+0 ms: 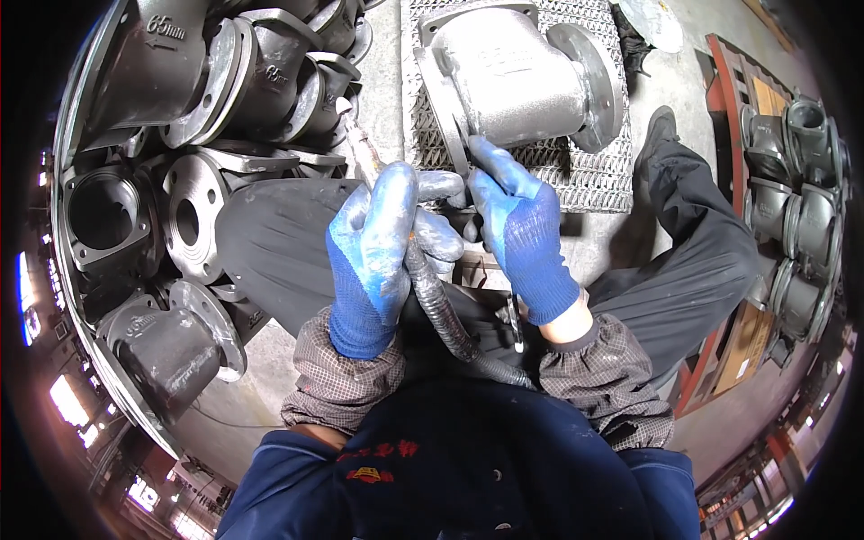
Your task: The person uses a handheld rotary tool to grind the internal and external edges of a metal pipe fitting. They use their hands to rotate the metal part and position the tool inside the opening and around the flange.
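Note:
My left hand (373, 247), in a blue coated glove, is closed around a slim air grinder (364, 155) whose pale conical tip points up and left. A black ribbed hose (441, 310) runs from below this hand toward my lap. In a matching glove, my right hand (522, 216) has its upper fingers stretched toward the lower edge of a grey cast valve body (517, 76); its other fingers are partly hidden. Fingertips appear to meet the flange (447, 112). The valve body lies on its side on a metal mesh platform (589, 180), between my spread legs.
Many cast valve bodies (162, 346) crowd a rack at the left. More castings (814, 220) stand on a red-framed pallet (720, 85) at the right. A slim pen-like object (516, 322) is beside my right wrist. A pale round piece (650, 22) lies beyond the platform.

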`<state>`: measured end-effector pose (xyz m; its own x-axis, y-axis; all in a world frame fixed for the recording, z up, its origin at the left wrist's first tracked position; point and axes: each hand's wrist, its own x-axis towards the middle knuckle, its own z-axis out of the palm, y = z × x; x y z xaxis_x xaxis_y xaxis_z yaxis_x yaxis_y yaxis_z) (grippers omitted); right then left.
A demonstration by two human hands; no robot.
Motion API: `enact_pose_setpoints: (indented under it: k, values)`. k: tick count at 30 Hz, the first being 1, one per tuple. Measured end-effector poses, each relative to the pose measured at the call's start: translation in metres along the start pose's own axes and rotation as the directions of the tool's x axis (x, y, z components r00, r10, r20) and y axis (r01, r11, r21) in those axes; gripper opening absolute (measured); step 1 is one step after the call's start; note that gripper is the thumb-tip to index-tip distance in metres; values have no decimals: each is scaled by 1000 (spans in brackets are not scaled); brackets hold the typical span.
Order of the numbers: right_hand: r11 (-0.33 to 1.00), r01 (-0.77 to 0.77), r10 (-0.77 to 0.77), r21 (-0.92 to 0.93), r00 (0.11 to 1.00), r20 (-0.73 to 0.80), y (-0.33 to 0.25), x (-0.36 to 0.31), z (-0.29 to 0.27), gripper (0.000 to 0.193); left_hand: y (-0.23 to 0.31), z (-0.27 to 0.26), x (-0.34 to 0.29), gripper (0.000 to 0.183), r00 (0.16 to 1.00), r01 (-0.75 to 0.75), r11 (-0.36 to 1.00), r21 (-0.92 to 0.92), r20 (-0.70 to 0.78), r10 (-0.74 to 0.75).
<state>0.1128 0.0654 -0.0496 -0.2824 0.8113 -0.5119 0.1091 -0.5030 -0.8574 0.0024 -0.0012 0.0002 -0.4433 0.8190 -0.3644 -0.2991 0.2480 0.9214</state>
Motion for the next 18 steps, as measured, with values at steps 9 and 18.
enact_pose_setpoints:
  k: [9, 18]
  values:
    - [988, 133, -135, 77, 991, 18, -29, 0, -29, 37, 4, 1, 3, 33, 997, 80, 997, -17, 5, -80]
    - [979, -10, -70, 202, 921, 384, -14, -21, -33, 17, -6, 25, 19, 23, 948, -210, 969, 127, -214, 234]
